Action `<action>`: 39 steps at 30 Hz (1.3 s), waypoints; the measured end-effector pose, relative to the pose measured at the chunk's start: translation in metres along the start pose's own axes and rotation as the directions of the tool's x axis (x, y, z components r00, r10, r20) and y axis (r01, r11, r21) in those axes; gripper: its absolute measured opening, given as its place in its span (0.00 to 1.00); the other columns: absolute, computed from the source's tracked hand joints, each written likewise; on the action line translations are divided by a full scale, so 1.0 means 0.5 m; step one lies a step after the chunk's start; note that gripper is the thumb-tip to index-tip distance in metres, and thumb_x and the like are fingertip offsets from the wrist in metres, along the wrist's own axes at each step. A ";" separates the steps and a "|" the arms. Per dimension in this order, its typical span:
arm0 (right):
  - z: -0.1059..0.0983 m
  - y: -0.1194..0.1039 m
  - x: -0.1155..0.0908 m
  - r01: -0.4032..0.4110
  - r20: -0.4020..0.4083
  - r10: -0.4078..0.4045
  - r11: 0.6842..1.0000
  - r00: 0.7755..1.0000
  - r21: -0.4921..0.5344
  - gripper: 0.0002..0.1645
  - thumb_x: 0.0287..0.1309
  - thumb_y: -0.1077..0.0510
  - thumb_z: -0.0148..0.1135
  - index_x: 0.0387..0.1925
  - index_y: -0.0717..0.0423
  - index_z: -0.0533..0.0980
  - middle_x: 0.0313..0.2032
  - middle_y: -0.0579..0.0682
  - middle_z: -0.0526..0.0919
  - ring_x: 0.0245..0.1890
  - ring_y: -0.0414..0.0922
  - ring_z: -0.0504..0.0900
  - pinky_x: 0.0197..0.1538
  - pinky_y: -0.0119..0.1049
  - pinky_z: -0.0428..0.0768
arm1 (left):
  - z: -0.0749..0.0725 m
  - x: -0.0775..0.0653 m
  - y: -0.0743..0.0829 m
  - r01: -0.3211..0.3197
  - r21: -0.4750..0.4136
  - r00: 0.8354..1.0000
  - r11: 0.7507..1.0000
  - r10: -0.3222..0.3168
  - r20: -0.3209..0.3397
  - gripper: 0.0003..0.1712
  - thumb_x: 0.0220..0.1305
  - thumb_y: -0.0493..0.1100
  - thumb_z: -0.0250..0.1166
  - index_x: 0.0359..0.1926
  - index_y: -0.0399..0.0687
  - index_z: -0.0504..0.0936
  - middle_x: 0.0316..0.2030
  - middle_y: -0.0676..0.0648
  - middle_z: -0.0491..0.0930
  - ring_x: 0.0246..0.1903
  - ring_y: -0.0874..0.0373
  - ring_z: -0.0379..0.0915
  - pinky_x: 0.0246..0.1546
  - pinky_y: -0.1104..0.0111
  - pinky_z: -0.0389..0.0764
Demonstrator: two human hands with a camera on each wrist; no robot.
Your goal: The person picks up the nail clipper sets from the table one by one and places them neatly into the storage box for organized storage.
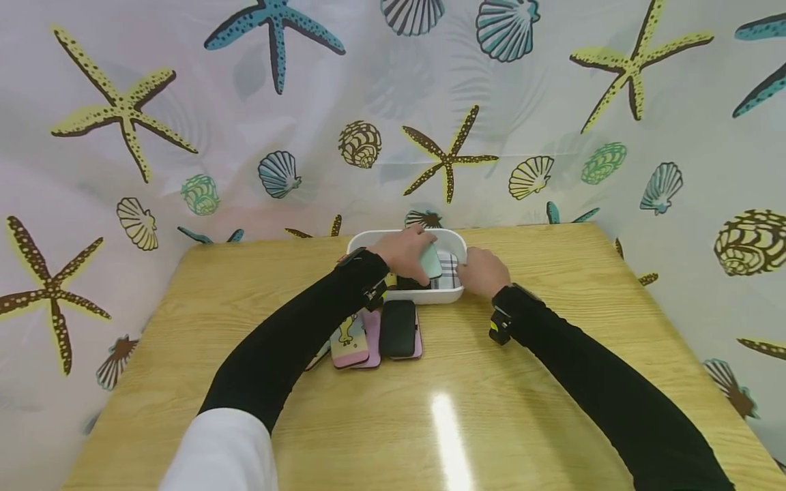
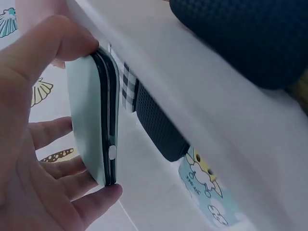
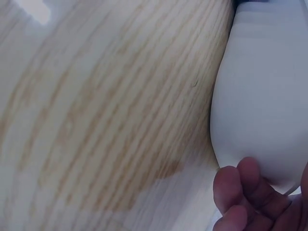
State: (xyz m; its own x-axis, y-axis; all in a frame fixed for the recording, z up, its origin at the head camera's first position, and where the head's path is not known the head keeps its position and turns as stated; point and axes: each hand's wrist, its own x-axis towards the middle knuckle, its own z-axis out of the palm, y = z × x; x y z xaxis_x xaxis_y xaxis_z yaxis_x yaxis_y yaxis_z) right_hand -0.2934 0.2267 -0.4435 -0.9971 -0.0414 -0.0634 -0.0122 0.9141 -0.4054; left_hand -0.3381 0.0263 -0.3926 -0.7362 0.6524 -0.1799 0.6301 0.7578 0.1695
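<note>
My left hand (image 1: 405,254) holds a flat mint-green case (image 1: 431,261) over the white plastic container (image 1: 424,297). In the left wrist view, this case (image 2: 86,110) has rounded corners, a dark layered edge and a small pale button, pinched between thumb and fingers. At the container's right end, my right hand (image 1: 485,273) grips the rim, its fingers (image 3: 228,185) curled against the white wall. Inside the container stand a black-and-white checked case (image 2: 129,89), a black textured case (image 2: 159,122) and a light-blue cartoon case (image 2: 207,185).
In front of the container, a black case (image 1: 398,329) lies over a pink one. To its left are a giraffe-patterned case (image 1: 350,343), a purple-pink case (image 1: 372,337) and another partly hidden. A patterned cloth (image 1: 368,88) hangs behind the wooden table (image 1: 522,409).
</note>
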 end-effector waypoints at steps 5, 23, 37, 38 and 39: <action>0.001 -0.007 -0.001 0.003 0.007 -0.003 1.000 1.000 0.012 0.16 0.69 0.56 0.50 0.43 0.65 0.77 0.27 0.53 0.76 0.24 0.47 0.74 0.26 0.38 0.69 | 0.007 0.018 0.012 -0.039 -0.029 0.997 0.999 0.040 0.067 0.53 0.52 0.58 0.76 0.75 0.51 0.63 0.65 0.41 0.64 0.50 0.53 0.70 0.51 0.64 0.75; 0.013 -0.010 -0.010 0.020 -0.024 -0.018 0.998 1.000 0.060 0.11 0.66 0.58 0.51 0.36 0.62 0.76 0.27 0.53 0.76 0.24 0.48 0.73 0.28 0.38 0.68 | 0.032 0.074 0.039 -0.084 -0.160 0.978 0.984 0.112 0.176 0.46 0.51 0.45 0.79 0.70 0.47 0.70 0.62 0.49 0.75 0.54 0.56 0.70 0.58 0.66 0.72; 0.006 0.005 -0.006 0.004 -0.024 -0.002 0.997 1.000 0.072 0.13 0.71 0.55 0.48 0.32 0.58 0.72 0.25 0.51 0.71 0.23 0.47 0.71 0.26 0.38 0.66 | 0.030 0.084 0.054 -0.108 -0.272 0.979 0.956 0.150 0.140 0.42 0.54 0.42 0.78 0.70 0.44 0.71 0.63 0.46 0.76 0.53 0.55 0.71 0.57 0.66 0.73; 0.006 0.005 -0.006 0.003 -0.022 -0.001 0.997 1.000 0.073 0.14 0.71 0.55 0.47 0.31 0.58 0.71 0.25 0.51 0.71 0.23 0.47 0.71 0.26 0.38 0.66 | 0.032 0.086 0.055 -0.103 -0.274 0.980 0.956 0.144 0.136 0.42 0.54 0.43 0.78 0.70 0.44 0.71 0.62 0.46 0.76 0.53 0.55 0.71 0.56 0.66 0.74; 0.005 0.006 -0.006 0.003 -0.021 -0.001 0.997 1.000 0.076 0.14 0.71 0.55 0.47 0.31 0.58 0.71 0.25 0.51 0.71 0.23 0.47 0.71 0.27 0.38 0.67 | 0.034 0.089 0.057 -0.101 -0.269 0.982 0.958 0.140 0.130 0.42 0.54 0.43 0.78 0.69 0.44 0.72 0.62 0.46 0.77 0.53 0.55 0.72 0.55 0.67 0.74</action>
State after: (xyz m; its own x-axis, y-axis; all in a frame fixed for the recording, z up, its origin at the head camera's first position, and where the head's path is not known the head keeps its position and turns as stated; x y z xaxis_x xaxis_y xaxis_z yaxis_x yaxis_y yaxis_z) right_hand -0.2903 0.2286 -0.4467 -0.9985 -0.0340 -0.0440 -0.0091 0.8806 -0.4737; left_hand -0.3490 0.0770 -0.4123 -0.6027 0.7477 -0.2788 0.6114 0.6571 0.4408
